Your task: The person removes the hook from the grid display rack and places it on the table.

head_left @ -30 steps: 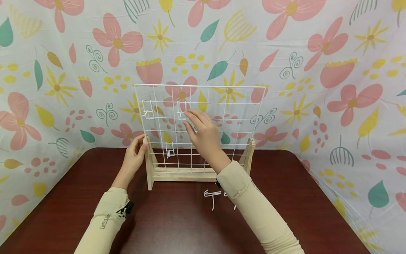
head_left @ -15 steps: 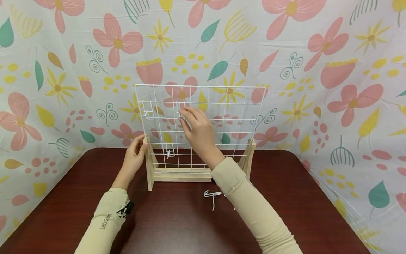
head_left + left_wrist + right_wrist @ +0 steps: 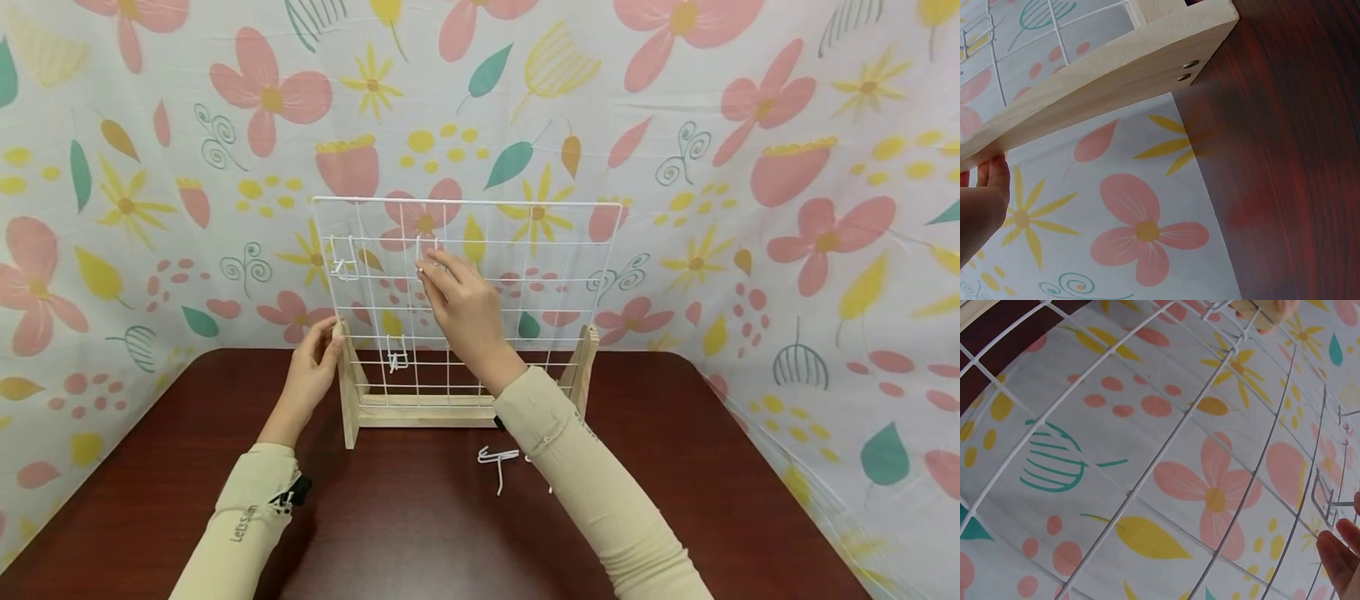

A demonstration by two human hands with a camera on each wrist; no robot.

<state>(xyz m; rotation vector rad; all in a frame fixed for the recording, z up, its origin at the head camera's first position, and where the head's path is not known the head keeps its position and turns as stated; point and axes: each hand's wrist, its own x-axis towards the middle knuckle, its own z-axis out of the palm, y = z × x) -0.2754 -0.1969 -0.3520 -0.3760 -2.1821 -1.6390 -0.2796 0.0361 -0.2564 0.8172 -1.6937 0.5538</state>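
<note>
A white wire grid panel (image 3: 517,312) stands upright in a pale wooden stand (image 3: 420,415). My left hand (image 3: 309,368) holds the top of the stand's left upright (image 3: 349,392), also seen in the left wrist view as a long wooden side (image 3: 1104,81). At the grid's upper part, my right hand (image 3: 468,312) pinches a white metal hook (image 3: 1322,495) hung on the wires; the fingers mostly cover it in the head view. Another hook (image 3: 344,268) hangs at the grid's upper left, and one more hook (image 3: 397,360) hangs lower down.
A loose white hook (image 3: 498,458) lies on the dark red-brown table (image 3: 390,517) in front of the stand. Beside it, another white piece is mostly hidden by the right sleeve (image 3: 592,475). A flower-patterned curtain (image 3: 675,275) surrounds the table behind and at the sides.
My right hand has moved slightly left and its fingertips have closed over the upper middle hook. The left hand keeps its hold on the stand.
</note>
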